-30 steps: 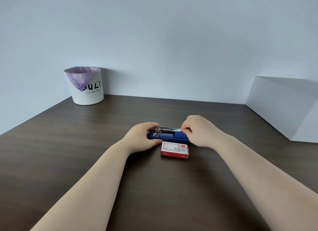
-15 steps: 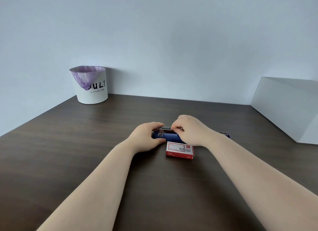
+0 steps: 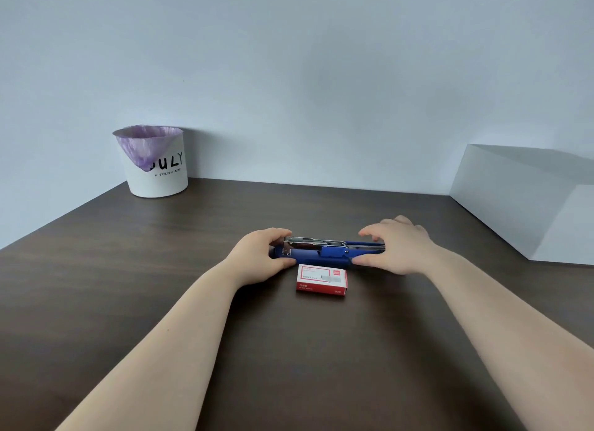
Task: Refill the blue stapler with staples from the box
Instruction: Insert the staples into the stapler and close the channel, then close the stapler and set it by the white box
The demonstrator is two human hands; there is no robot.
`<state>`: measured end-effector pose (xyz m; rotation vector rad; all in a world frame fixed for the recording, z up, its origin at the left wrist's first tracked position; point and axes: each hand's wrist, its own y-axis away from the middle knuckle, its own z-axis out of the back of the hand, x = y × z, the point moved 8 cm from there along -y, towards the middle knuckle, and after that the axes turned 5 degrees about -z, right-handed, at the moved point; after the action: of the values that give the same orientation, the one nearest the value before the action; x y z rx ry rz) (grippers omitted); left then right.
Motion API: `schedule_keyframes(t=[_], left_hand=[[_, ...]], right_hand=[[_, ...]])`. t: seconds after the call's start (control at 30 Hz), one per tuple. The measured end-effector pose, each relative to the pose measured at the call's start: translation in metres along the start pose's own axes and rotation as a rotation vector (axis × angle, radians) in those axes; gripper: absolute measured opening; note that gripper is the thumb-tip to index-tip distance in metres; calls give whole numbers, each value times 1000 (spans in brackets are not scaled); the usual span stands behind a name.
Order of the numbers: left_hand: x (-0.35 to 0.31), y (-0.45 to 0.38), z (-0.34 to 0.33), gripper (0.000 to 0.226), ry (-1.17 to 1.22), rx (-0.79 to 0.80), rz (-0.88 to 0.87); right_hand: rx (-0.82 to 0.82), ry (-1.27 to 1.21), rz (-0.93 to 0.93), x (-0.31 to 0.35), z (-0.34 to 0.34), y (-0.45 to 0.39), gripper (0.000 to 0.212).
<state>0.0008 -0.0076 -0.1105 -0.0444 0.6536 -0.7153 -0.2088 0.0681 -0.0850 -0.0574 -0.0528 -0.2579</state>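
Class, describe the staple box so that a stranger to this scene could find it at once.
Start at the dark wooden table and find the two hands holding the blue stapler. Just nearer the viewer lies the staple box, flat and closed. It alone is red and white.

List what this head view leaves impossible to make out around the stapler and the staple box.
- Head view: the blue stapler's ends are covered by the left hand and right hand.
- Whether the metal channel holds staples: too small, seen side-on.
- Small print on the staple box: too small; its contents are hidden because it is closed.
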Motion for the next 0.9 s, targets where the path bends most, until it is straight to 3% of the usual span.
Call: schedule_keyframes(t=[0.13,0.23,0.47,0.77,0.9], left_hand=[[0,1,1,53,11,-4,10],[-2,1,1,48,20,-6,1],[2,-1,1,50,32,8,14],[4,0,2,51,55,-3,34],[5,0,2,53,69,-14,48]], right_hand=[[33,-54,-32,-12,-10,0,29],[53,-132,-25,-13,-12,-1,23],[-30,-288,-56,-19,21,-1,41],[-269,-792,88,22,56,8,60],[-182,-859,76,42,38,4,60]])
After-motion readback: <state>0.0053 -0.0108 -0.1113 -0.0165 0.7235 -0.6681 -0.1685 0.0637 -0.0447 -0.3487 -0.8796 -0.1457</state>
